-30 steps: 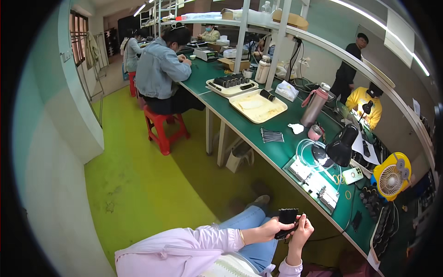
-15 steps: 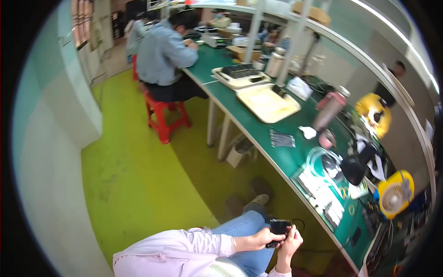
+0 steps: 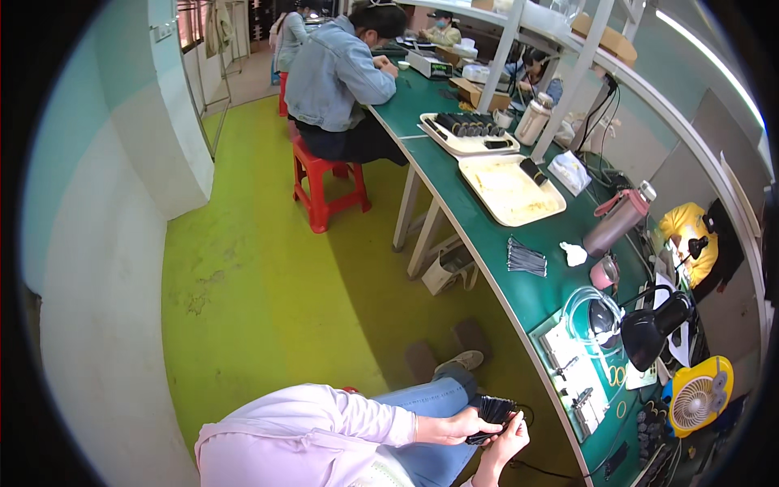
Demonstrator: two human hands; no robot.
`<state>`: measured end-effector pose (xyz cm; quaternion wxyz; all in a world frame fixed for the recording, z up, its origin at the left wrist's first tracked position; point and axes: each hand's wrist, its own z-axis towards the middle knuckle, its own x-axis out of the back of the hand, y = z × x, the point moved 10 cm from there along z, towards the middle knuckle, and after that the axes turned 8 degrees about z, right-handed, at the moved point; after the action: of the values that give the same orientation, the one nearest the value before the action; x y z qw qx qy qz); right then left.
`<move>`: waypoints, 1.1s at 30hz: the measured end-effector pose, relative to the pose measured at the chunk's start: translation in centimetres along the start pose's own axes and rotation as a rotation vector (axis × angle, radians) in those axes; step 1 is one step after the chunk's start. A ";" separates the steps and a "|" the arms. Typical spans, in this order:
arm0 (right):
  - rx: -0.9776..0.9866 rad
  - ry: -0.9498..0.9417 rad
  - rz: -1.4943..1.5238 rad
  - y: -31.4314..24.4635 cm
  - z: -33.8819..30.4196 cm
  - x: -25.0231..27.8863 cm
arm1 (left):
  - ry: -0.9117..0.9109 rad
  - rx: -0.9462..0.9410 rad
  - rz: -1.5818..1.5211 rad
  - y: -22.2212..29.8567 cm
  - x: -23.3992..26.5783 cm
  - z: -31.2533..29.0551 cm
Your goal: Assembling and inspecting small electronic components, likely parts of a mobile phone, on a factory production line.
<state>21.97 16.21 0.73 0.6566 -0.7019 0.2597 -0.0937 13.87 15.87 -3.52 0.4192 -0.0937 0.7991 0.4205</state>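
My left hand [image 3: 464,424] grips a small black ribbed piece [image 3: 492,407] above my lap, thumb on top. My right hand [image 3: 510,439] pinches the near right side of the same piece, its fingers closed. The piece's exact kind is too small to tell, and its lower part hides behind my fingers. A thin black cable [image 3: 531,468] runs beside my right hand toward the bench.
Along the right stretches a green bench [image 3: 487,268] holding cream trays [image 3: 511,213], dark strips [image 3: 527,257], a flask [image 3: 621,223], a black lamp [image 3: 649,333], a lit fixture [image 3: 580,381] and a yellow fan [image 3: 699,398]. A co-worker [image 3: 337,85] sits farther along on a red stool [image 3: 320,195].
My view has turned a little, so the bench and co-worker appear shifted to the right. Both hands stay on the black piece, which now appears slightly lower and more tilted.
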 end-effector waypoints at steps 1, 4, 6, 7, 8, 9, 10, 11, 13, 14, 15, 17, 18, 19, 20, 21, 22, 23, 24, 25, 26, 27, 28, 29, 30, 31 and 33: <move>0.023 -0.009 0.001 -0.4 -0.1 0.2 | -0.003 -0.014 0.006 0.2 -0.3 -0.2; 0.080 -0.024 0.008 -1.7 -0.6 0.7 | 0.002 0.067 0.073 -0.5 -1.1 -0.7; 0.138 -0.037 -0.004 -2.7 -0.7 1.0 | -0.015 0.056 0.088 -0.4 -1.9 -0.8; 0.165 -0.034 -0.011 -3.2 -0.8 1.2 | -0.026 0.054 0.096 -0.3 -2.3 -0.7; 0.171 -0.012 -0.011 -3.3 -0.7 1.4 | -0.041 0.059 0.104 -0.3 -2.7 -0.7; 0.206 0.017 0.007 -3.7 -0.7 1.9 | -0.064 0.091 0.111 -0.4 -3.5 -0.9; 0.241 0.056 0.022 -4.5 -0.8 2.5 | -0.052 0.106 0.136 0.1 -3.7 -1.0; 0.178 0.064 0.061 -5.0 -1.1 2.2 | -0.043 0.130 0.159 0.2 -4.0 -0.9; 0.124 0.078 0.096 -5.9 -1.4 1.6 | -0.051 0.096 0.186 1.5 -4.6 -0.6; 0.131 0.080 0.088 -6.1 -1.2 2.0 | -0.044 0.100 0.181 1.6 -5.2 -0.6; 0.152 0.089 0.066 -6.3 -0.8 2.4 | -0.040 0.105 0.185 2.3 -5.7 -0.8; 0.165 0.174 0.033 -6.7 -0.4 3.5 | -0.068 0.132 0.220 2.5 -6.1 0.1; 0.101 0.134 0.054 -6.9 -0.3 2.9 | -0.044 0.081 0.225 2.8 -6.1 0.2; 0.043 0.088 0.076 -6.8 0.1 2.7 | -0.076 0.137 0.224 2.3 -6.9 0.4; 0.039 0.145 0.064 -6.8 0.4 3.6 | -0.034 0.129 0.215 2.5 -7.1 0.6; 0.042 0.115 0.077 -6.9 1.0 3.3 | 0.023 0.099 0.205 3.1 -6.6 0.9; 0.039 0.086 0.087 -6.8 1.0 3.3 | 0.012 0.131 0.195 2.1 -6.6 1.0; 0.037 0.051 0.097 -6.7 1.0 3.3 | -0.004 0.121 0.205 1.8 -6.6 1.1; 0.044 0.071 0.089 -6.6 1.4 3.7 | -0.026 0.098 0.221 2.0 -6.6 1.8; 0.020 0.076 0.089 -6.2 1.7 4.0 | -0.050 0.070 0.237 2.4 -6.8 2.4; 0.002 0.078 0.091 -5.8 2.1 4.2 | -0.072 0.072 0.238 2.3 -6.8 3.0; -0.011 0.079 0.095 -5.6 2.5 4.3 | -0.049 0.099 0.216 1.8 -6.4 3.2; 0.015 0.090 0.093 -5.7 2.8 4.3 | -0.028 0.124 0.196 1.4 -6.0 3.5; -0.021 0.085 0.065 -4.9 3.0 4.0 | -0.053 0.114 0.199 1.4 -5.9 3.8; -0.055 0.080 0.039 -4.4 3.2 3.9 | -0.030 0.109 0.184 1.5 -5.4 4.0; -0.037 0.079 0.040 -4.5 3.1 4.0 | 0.004 0.105 0.168 1.5 -4.9 3.9; -0.043 0.056 0.015 -4.6 2.7 3.7 | 0.002 0.097 0.176 1.6 -4.9 3.2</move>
<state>27.47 16.76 4.04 0.6343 -0.7111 0.2853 -0.1029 18.05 18.27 0.10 0.3838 -0.0032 0.8242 0.4164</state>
